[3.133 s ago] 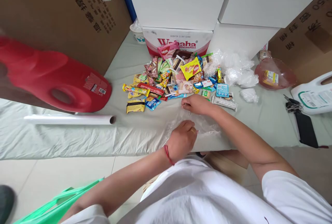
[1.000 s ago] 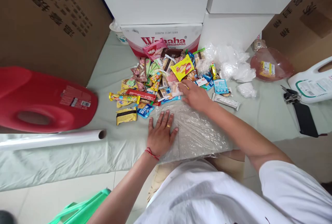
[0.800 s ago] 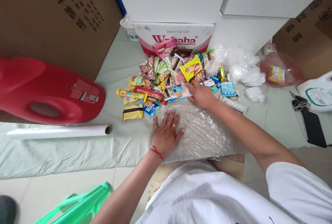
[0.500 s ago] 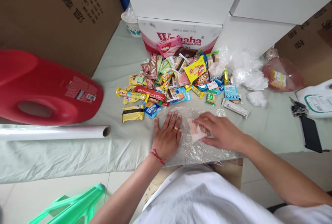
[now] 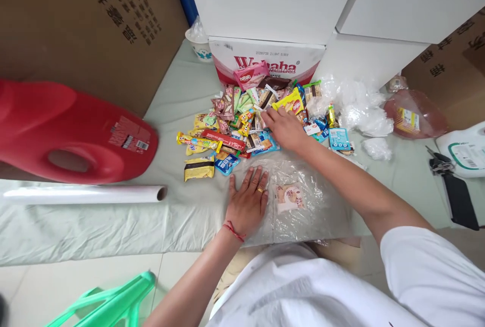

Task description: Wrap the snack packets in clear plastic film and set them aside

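Reference: snack pile [image 5: 248, 130] (overlapping packets, total not countable). Left: red jug [image 5: 76, 127], one; white roll [image 5: 85, 194], one. Right: red basket [image 5: 428, 109], one; white bottle [image 5: 468, 151], one. Front: pale packet [image 5: 290, 197], one; clear sheet [image 5: 322, 216], one.

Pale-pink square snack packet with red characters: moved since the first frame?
Yes. The pale-pink square packet has moved away from the red-and-white cardboard carton, nearer the camera, off the colourful wrapped-snack pile and onto the clear plastic film.
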Demonstrator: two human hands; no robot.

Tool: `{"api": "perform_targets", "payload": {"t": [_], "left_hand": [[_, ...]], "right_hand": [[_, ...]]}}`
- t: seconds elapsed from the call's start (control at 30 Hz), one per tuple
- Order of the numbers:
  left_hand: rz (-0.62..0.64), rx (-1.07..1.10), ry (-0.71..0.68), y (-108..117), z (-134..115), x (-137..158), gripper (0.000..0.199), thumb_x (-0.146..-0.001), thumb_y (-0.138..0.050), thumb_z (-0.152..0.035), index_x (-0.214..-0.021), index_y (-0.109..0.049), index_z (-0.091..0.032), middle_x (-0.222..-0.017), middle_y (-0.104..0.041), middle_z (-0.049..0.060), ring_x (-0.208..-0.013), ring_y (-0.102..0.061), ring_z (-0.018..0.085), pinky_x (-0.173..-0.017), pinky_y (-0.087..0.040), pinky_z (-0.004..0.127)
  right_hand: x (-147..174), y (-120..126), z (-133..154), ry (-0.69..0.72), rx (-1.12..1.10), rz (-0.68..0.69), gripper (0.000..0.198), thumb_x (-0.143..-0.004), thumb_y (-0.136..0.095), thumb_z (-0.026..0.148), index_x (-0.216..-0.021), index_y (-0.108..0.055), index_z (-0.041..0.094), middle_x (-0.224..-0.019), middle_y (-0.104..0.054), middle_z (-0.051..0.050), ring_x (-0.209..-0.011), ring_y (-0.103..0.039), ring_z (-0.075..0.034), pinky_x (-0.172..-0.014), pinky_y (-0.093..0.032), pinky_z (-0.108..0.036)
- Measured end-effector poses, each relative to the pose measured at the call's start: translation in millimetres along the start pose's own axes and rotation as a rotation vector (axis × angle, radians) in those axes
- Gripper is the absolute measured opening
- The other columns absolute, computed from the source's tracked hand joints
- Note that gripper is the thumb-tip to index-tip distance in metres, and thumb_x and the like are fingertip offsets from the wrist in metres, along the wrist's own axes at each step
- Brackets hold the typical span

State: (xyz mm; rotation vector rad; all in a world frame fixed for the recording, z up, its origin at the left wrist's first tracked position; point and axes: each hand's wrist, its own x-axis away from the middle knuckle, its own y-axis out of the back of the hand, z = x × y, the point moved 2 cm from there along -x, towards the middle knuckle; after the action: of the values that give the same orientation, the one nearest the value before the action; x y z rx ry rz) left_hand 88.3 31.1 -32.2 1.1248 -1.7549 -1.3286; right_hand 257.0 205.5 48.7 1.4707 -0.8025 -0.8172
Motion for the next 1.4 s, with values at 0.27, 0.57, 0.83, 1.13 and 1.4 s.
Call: {"api": "perform_targets", "payload": {"t": [0.27, 0.57, 0.83, 1.13, 1.4], "left_hand": [[-0.02, 0.005, 0.001, 0, -1, 0, 0.056, -0.108, -0.026, -0.037, -0.161, -0.038, -0.025, -0.17, -0.032, 0.005, -0.159, -0.029, 0.027, -0.13, -0.004, 0.066], [-0.016, 0.025, -0.004, 1, -1, -1, 0.056, -0.108, -0.026, -0.037, -0.161, -0.039, -0.026, -0.17, -0.032, 0.005, -0.159, -0.028, 0.028, -0.129, -0.003, 0.066], [-0.015, -0.009, -0.006, 1, -2, -1, 0.056, -0.108, -0.025, -0.037, -0.161, -0.039, -0.023, -0.17, -0.031, 0.006, -0.159, -0.029, 0.029, -0.128, -0.006, 0.068], [-0.036, -0.042, -0.013, -1, -1, 0, 0.056, -0.108, -0.027, -0.038, -0.16, -0.041, -0.023, -0.169, -0.033, 0.007, -0.158, -0.03, 0.028, -0.129, -0.006, 0.067], [-0.057, -0.048, -0.027, 0, -2, 0, 0.054, -0.107, -0.032, -0.037, -0.157, -0.046, -0.025, -0.167, -0.039, 0.008, -0.156, -0.035, 0.031, -0.127, -0.014, 0.068]], "right_hand": [[-17, 8, -27, -0.075, -0.327, -0.129, 0.03, -0.097, -0.053, 0.026, -0.118, -0.07, 0.013, -0.11, -0.072, -0.014, -0.104, -0.06, -0.029, -0.093, -0.042, -0.038], [113, 47, -14, -0.069, -0.834, -0.037, 0.045, -0.103, -0.051, 0.048, -0.133, -0.07, 0.021, -0.11, -0.075, -0.007, -0.099, -0.066, -0.023, -0.09, -0.051, -0.036], [128, -8, 12, 0.209, -0.684, 0.264, 0.041, -0.101, -0.059, 0.045, -0.128, -0.073, 0.018, -0.125, -0.072, -0.015, -0.114, -0.06, -0.027, -0.106, -0.039, -0.045], [166, 19, 58, 0.041, -0.22, 0.117, 0.052, -0.097, -0.065, 0.051, -0.135, -0.065, 0.016, -0.132, -0.067, -0.017, -0.126, -0.051, -0.037, -0.106, -0.039, -0.051], [197, -8, 81, -0.045, -0.154, -0.089, 0.049, -0.105, -0.052, 0.039, -0.149, -0.055, 0.018, -0.143, -0.062, -0.015, -0.139, -0.043, -0.033, -0.12, -0.025, -0.054]]}}
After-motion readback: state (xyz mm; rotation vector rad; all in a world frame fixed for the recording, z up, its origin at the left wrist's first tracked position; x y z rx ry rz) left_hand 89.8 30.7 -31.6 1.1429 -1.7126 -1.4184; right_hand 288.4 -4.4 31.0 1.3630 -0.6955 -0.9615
